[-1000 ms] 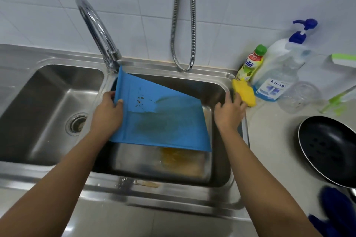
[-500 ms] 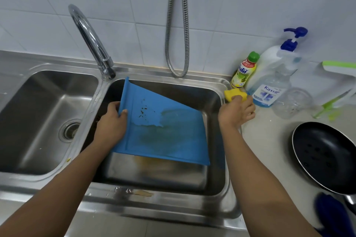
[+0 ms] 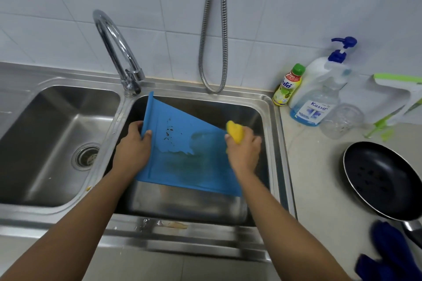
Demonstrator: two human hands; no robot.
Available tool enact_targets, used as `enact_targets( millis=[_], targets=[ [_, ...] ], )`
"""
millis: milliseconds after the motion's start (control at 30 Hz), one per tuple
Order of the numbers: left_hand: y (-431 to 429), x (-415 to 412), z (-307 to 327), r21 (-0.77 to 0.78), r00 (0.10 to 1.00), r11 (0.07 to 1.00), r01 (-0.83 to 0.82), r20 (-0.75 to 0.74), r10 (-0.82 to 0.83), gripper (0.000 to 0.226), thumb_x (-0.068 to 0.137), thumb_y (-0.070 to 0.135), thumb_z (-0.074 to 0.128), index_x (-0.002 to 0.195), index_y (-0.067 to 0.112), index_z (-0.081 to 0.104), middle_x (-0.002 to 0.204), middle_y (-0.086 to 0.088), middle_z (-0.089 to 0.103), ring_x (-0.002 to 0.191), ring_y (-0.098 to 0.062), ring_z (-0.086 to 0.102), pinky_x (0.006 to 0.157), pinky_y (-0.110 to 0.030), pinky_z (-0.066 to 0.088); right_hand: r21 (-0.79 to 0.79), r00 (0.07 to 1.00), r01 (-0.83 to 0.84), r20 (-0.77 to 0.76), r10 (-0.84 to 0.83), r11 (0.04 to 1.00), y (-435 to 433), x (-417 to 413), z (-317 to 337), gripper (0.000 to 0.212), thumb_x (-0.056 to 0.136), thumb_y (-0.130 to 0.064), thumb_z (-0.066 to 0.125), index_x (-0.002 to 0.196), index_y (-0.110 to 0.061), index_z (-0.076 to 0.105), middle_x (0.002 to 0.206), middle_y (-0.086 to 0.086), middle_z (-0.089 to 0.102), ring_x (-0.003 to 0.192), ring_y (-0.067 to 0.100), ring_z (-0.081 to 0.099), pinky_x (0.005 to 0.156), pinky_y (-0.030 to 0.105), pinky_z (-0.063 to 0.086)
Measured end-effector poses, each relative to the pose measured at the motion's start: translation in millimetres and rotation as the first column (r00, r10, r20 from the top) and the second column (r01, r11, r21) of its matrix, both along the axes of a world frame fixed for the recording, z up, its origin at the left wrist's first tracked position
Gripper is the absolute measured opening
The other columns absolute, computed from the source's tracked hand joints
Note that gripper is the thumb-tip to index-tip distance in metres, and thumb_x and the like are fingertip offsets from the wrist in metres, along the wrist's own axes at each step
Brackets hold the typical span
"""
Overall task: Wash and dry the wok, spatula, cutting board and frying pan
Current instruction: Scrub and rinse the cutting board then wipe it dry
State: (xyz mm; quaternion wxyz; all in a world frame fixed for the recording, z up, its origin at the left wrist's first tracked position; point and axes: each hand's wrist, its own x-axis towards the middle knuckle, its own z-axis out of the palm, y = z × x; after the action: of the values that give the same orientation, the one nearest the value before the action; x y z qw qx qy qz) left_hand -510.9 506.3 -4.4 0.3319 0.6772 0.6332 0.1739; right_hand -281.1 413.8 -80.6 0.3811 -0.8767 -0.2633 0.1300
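Head cam: left hand point(image 3: 134, 146) grips blue cutting board point(image 3: 182, 164), tilted in rt sink basin point(image 3: 251, 114); right hand point(image 3: 244, 155), fingers point(image 3: 252, 138) clenched round yellow sponge point(image 3: 235, 133), at board's top edge. Likely best: firm strokes over dark specks point(image 3: 169, 132), board braced. Frying pan point(image 3: 383, 180) sits on table point(image 3: 315, 178).

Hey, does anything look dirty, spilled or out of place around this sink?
Nothing looks broken. Dark food specks cling to the blue cutting board beside the left hand, and a brownish smear sits on the sink front rim. The right hand holds a yellow sponge.
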Motion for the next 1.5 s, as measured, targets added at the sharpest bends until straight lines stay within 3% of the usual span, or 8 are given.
enact_targets(
  millis=[167, 367, 600, 833, 933, 1167, 1267, 1500],
  targets=[
    [9.7, -31.1, -4.0, 0.004, 0.996, 0.996, -0.085, 0.007, 0.085, 0.041, 0.101, 0.036, 0.043, 0.138, 0.019, 0.040, 0.124, -0.015, 0.062, 0.109, -0.037, 0.059, 0.086, -0.042, 0.043, 0.128, 0.877, -0.386, -0.255, 0.407, 0.913, 12.9, -129.5, 9.0, 0.047, 0.092, -0.051, 0.057, 0.137, -0.036, 0.051, 0.125, -0.004, 0.033, 0.107, 0.016, 0.050, 0.096, 0.038, 0.047],
    [18.0, -74.6, -12.3, -0.018, 0.982, 0.982, -0.186, 0.031, 0.186, 0.036, 0.102, 0.035, 0.042, 0.135, 0.020, 0.043, 0.104, -0.007, 0.063, 0.088, -0.023, 0.054, 0.075, -0.034, 0.036, 0.085, 0.595, -0.799, -0.030, 0.803, 0.595, 6.4, -188.3, -0.5, 0.052, 0.094, -0.051, 0.050, 0.145, -0.041, 0.041, 0.141, 0.000, 0.032, 0.130, 0.020, 0.036, 0.104, 0.037, 0.039],
    [25.3, -125.5, -24.9, -0.054, 0.941, 0.952, -0.300, 0.146, 0.305, 0.035, 0.101, 0.028, 0.045, 0.134, 0.016, 0.047, 0.109, 0.001, 0.055, 0.089, -0.018, 0.053, 0.077, -0.032, 0.038, -0.250, 0.921, -0.389, -0.130, 0.367, 0.887, 4.4, -132.7, -65.2, 0.047, 0.099, -0.046, 0.047, 0.145, -0.039, 0.043, 0.143, 0.010, 0.037, 0.129, 0.032, 0.039, 0.106, 0.038, 0.037],
    [31.1, -141.3, -32.7, -0.079, 0.912, 0.938, -0.337, 0.220, 0.346, 0.033, 0.103, 0.024, 0.045, 0.134, 0.013, 0.048, 0.114, -0.001, 0.056, 0.092, -0.014, 0.052, 0.066, -0.014, 0.038, -0.088, 0.582, -0.807, 0.056, 0.811, 0.584, 28.0, -259.2, -1.4, 0.052, 0.096, -0.044, 0.050, 0.147, -0.039, 0.039, 0.152, 0.004, 0.030, 0.127, 0.031, 0.034, 0.106, 0.043, 0.031],
    [33.2, -149.9, -31.1, -0.075, 0.918, 0.943, -0.325, 0.217, 0.333, 0.036, 0.104, 0.023, 0.042, 0.137, 0.011, 0.044, 0.111, 0.002, 0.049, 0.093, -0.012, 0.046, 0.060, -0.013, 0.034, -0.067, 0.553, -0.827, 0.086, 0.829, 0.558, 37.5, -248.3, -11.2, 0.049, 0.094, -0.042, 0.053, 0.142, -0.039, 0.046, 0.148, 0.003, 0.037, 0.124, 0.030, 0.037, 0.105, 0.043, 0.034],
    [33.6, -184.2, -46.4, -0.063, 0.941, 0.960, -0.273, 0.189, 0.280, 0.038, 0.103, 0.031, 0.043, 0.140, 0.020, 0.041, 0.112, 0.003, 0.054, 0.096, -0.019, 0.051, 0.082, -0.031, 0.034, -0.322, 0.941, -0.334, -0.066, 0.331, 0.886, 16.3, -134.2, -80.4, 0.050, 0.099, -0.040, 0.049, 0.148, -0.037, 0.039, 0.150, 0.009, 0.031, 0.132, 0.033, 0.035, 0.107, 0.041, 0.038],
    [36.1, -186.6, -49.3, -0.069, 0.950, 0.966, -0.249, 0.177, 0.258, 0.039, 0.103, 0.033, 0.041, 0.140, 0.021, 0.040, 0.112, 0.003, 0.053, 0.097, -0.020, 0.051, 0.083, -0.033, 0.036, -0.162, 0.884, -0.466, -0.046, 0.465, 0.870, 26.2, -180.4, -68.6, 0.050, 0.098, -0.035, 0.055, 0.146, -0.033, 0.044, 0.145, 0.008, 0.034, 0.131, 0.030, 0.039, 0.107, 0.038, 0.040],
    [38.4, -196.6, -65.2, -0.095, 0.950, 0.958, -0.272, 0.132, 0.283, 0.040, 0.103, 0.038, 0.038, 0.139, 0.022, 0.044, 0.123, -0.009, 0.062, 0.107, -0.031, 0.059, 0.087, -0.040, 0.043, -0.096, 0.535, -0.825, 0.180, 0.825, 0.556, 68.5, -290.1, -22.1, 0.043, 0.090, -0.033, 0.062, 0.133, -0.040, 0.056, 0.140, 0.003, 0.043, 0.114, 0.031, 0.043, 0.098, 0.043, 0.041]
  ],
)
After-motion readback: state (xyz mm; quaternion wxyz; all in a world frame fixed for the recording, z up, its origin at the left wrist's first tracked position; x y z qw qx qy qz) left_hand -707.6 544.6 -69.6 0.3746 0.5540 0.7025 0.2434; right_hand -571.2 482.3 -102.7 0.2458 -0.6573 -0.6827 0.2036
